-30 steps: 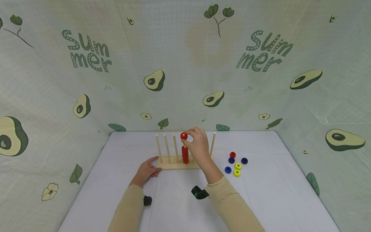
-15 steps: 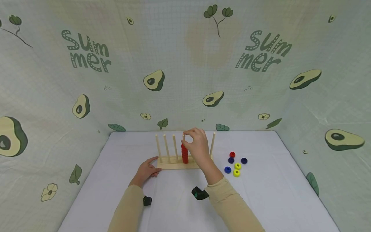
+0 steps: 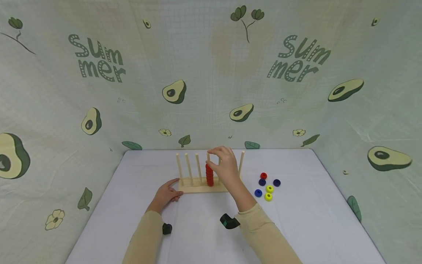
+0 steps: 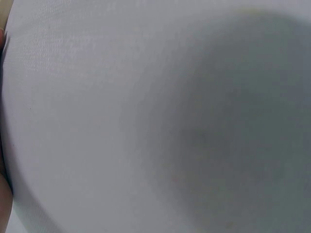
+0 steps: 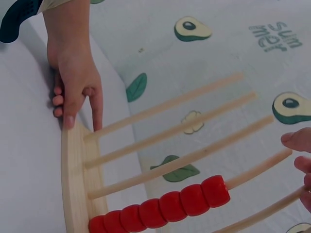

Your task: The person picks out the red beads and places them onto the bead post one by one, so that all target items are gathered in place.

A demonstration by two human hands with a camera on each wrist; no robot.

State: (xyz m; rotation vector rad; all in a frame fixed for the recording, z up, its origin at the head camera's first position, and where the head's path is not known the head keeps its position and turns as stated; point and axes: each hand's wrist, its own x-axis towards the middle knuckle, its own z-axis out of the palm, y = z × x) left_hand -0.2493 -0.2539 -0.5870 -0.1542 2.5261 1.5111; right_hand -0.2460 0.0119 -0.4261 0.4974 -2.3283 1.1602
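A wooden peg rack [image 3: 201, 189] stands on the white tabletop, with several upright pegs along its base. Red beads [image 3: 209, 175] are stacked on one middle peg, and the bare tip of that peg rises above them. My right hand [image 3: 225, 167] is at this tip, index finger and thumb spread around it; in the right wrist view its fingertips [image 5: 291, 140] hold no bead. At the rack's left end, my left hand [image 3: 166, 194] grips the base between thumb and index finger. The left wrist view has mostly white cloth, with a sliver of hand [image 4: 5, 206] at its edge.
Right of the rack lie loose beads: one red [image 3: 263, 176], two dark blue [image 3: 277, 182], one blue [image 3: 258, 193] and two yellow [image 3: 268, 197]. A cloth backdrop [image 3: 204, 66] printed with avocados surrounds the table on the back and sides.
The red bead my right hand pinched at the peg's top has gone down onto the red stack. My right fingers now stay around the peg tip without it. The left hand keeps its place.
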